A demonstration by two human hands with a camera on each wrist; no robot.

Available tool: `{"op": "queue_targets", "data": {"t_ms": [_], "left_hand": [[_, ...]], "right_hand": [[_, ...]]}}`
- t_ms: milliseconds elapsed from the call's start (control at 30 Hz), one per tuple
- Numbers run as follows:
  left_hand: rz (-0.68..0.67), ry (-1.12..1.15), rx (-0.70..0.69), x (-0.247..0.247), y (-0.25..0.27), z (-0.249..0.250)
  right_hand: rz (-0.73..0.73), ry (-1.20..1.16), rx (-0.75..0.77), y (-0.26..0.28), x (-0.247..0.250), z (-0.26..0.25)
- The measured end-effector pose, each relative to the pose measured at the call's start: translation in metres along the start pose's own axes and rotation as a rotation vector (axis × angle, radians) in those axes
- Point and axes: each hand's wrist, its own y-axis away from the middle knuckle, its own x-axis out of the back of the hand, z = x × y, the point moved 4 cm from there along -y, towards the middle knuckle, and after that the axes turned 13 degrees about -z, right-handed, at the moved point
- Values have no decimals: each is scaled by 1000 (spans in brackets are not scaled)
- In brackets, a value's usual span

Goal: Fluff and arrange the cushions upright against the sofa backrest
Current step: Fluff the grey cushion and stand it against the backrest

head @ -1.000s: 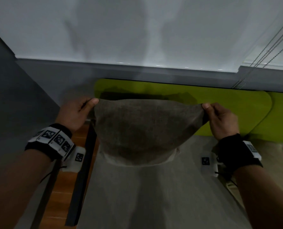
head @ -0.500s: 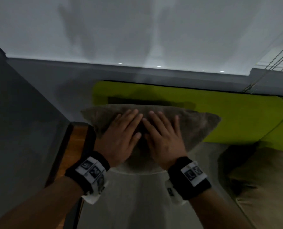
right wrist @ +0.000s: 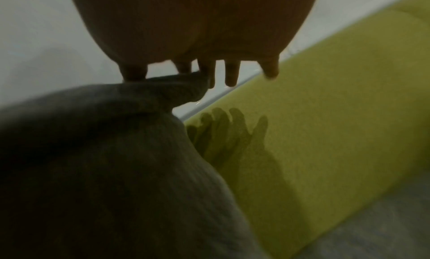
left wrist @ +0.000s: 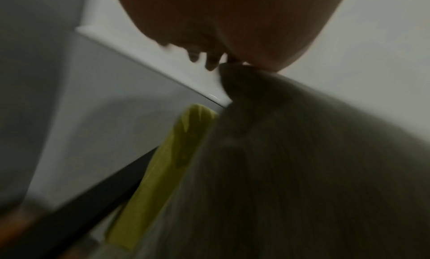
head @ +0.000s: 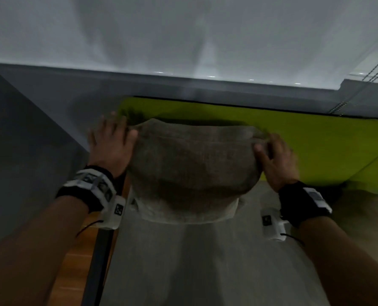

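Note:
A brown-grey cushion (head: 192, 164) stands upright on the grey sofa seat (head: 205, 261), leaning on the lime-green backrest (head: 316, 140). My left hand (head: 111, 144) lies flat against its upper left corner with the fingers straight and spread. At the upper right corner, my right hand (head: 276, 157) presses with spread fingers and the thumb on the front face. In the left wrist view the cushion (left wrist: 302, 171) peaks just under my fingertips (left wrist: 210, 65). The right wrist view shows straight fingers (right wrist: 230, 75) beside the cushion's corner (right wrist: 177, 90), their shadow on the backrest (right wrist: 337, 125).
A second, beige cushion (head: 364, 217) lies on the seat at the right, partly cut off. A wooden surface (head: 77, 261) with a black frame bar (head: 99, 250) borders the sofa on the left. Behind the backrest runs a grey wall band under a white surface.
Both hands have left the middle of the cushion's front, where they pressed side by side, and gone out to its two upper corners. The cushion now looks plumper and more upright.

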Motion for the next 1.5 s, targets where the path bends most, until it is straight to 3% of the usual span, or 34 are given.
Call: {"op": "queue_targets", "data": {"t_ms": [100,167,233,300,400,467,567,733,800,900,967,1000,1067,1100,1200,1367,1433,1500], "left_hand": [[-31,782,-45,15,19,-37],[-219,840,-127,15,33,-33],[-379,643,-151,4,43,-18],[-300,560,-146,-3,48,-4],[-43,718,-102,0,52,2],[47,747,-41,2,49,-6],[44,709,22,-1,39,-14],[19,550,51,-8,25,-15],[44,523,80,-12,32,-17],[150,564,105,-15,62,-18],[139,358,-133,-24,90,2],[77,223,-294,-37,101,15],[-65,-53,-497,-72,110,34],[-123,-144,-476,-86,103,38],[-238,-188,-236,-102,65,36],[-292,-204,-121,-100,37,15],[-349,-119,32,-94,30,-6],[-387,33,115,-83,24,-19]], "right_hand": [[90,-778,4,21,4,26],[1,-915,40,31,-7,31],[-140,-786,99,35,-24,22],[-164,-653,122,36,-36,12],[-34,-598,133,36,-31,3],[26,-516,161,38,-23,-3],[156,-448,168,37,-16,-14],[309,-502,5,23,-3,-9],[413,-502,16,33,1,-10],[485,-223,336,79,-18,-36],[281,44,599,106,-61,-56],[154,162,656,111,-85,-60],[-22,345,590,104,-122,-61],[-73,401,509,94,-130,-60],[-114,462,296,54,-123,-56],[-253,377,42,7,-89,-23],[-307,355,-21,1,-81,-6],[-270,256,-85,2,-69,11]]}}
